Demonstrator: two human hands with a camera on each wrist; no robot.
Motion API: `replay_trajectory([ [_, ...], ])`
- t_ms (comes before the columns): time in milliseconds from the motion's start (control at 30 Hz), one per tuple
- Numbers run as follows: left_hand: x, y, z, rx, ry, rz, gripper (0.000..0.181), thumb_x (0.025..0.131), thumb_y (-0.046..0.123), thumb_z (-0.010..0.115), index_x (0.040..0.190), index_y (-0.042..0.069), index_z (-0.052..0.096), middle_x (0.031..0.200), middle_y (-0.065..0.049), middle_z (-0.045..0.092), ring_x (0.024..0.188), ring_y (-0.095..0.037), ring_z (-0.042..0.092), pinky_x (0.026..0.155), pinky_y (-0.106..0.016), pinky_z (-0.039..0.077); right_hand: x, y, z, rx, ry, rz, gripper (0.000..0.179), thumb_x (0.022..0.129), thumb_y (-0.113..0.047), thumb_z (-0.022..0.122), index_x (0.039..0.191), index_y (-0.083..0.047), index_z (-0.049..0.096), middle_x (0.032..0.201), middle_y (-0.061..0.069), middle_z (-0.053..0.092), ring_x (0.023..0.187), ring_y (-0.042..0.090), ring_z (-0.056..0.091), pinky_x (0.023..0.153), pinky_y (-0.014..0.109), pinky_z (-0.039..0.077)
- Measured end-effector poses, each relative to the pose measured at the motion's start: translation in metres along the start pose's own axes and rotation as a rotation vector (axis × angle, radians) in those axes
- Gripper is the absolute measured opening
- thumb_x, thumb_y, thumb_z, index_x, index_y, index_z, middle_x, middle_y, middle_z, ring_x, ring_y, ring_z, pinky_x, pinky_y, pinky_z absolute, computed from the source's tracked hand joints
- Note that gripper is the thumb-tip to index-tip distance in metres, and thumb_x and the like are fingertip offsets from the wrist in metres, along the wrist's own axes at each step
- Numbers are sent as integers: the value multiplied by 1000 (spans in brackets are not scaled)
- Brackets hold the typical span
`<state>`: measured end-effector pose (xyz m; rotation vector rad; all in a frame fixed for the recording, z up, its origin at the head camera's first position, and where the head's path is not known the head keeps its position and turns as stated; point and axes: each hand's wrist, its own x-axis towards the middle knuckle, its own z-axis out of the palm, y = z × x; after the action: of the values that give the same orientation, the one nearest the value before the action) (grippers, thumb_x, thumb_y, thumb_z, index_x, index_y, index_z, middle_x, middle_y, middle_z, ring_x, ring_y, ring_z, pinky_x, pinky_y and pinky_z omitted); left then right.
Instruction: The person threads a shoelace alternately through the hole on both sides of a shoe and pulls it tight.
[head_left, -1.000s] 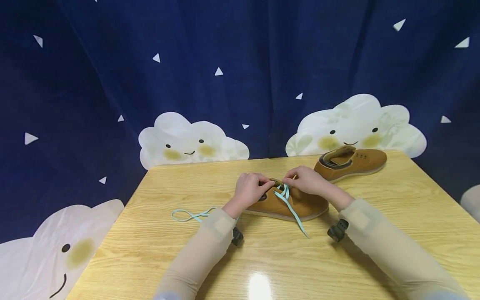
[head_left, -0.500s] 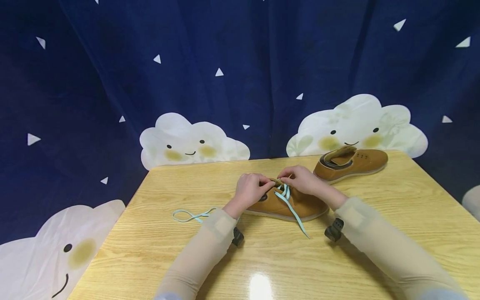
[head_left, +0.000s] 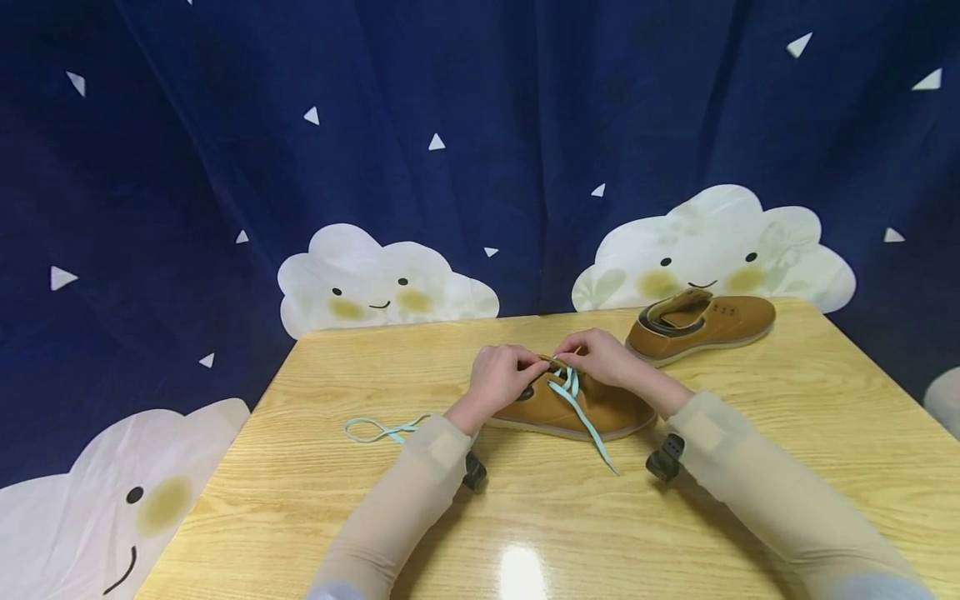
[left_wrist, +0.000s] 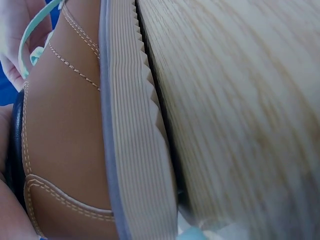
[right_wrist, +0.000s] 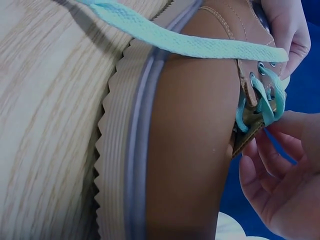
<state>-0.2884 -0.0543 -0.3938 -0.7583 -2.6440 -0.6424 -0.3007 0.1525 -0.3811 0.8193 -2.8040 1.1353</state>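
Note:
A brown lace-up shoe [head_left: 615,412] stands side-on in the middle of the wooden table, toe to the right. A mint-green shoelace [right_wrist: 215,47] runs through some of its eyelets, and one end hangs over the near side onto the table. My left hand [head_left: 501,377] is at the shoe's opening, thumb and fingers pinching near the tongue. My right hand [head_left: 600,360] pinches the shoelace at the far row of eyelets. In the right wrist view its thumb meets a loop of lace beside the flap. The left fingertips are partly hidden behind the shoe.
A second brown shoe [head_left: 712,321], with no lace in its eyelets, stands at the back right. A loop of mint lace [head_left: 371,429] lies on the table [head_left: 300,500] left of the left forearm. A blue curtain [head_left: 517,150] with clouds hangs behind.
My right hand has moved a little left, toward the left hand, with its fingertips now nearer the shoe's tongue. The left hand and both shoes have stayed in place.

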Motion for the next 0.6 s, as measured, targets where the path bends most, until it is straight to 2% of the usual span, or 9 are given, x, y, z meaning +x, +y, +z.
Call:
replay_trajectory([
  [200,0,-1,-1,-20,9,-27,21,92,37,67,85,22,79,80,12,71,66,-4,61,62,-22,44,-2,0,-1,-10,16,24,11,94,-12,64,95,-6,73,90,3,69,78,17,60,70,33,47],
  [433,0,0,-3,-114,13,-95,21,94,37,65,87,19,75,74,10,66,62,-4,57,59,-23,42,-4,1,-3,9,58,83,11,92,-14,65,88,-6,72,78,1,66,65,14,56,59,29,43],
  [600,-1,1,-3,-151,27,-142,17,94,34,66,91,17,65,80,7,61,68,-7,57,61,-25,43,-7,7,-8,29,107,101,11,90,-9,62,82,-7,69,79,2,64,64,15,56,59,30,43],
])
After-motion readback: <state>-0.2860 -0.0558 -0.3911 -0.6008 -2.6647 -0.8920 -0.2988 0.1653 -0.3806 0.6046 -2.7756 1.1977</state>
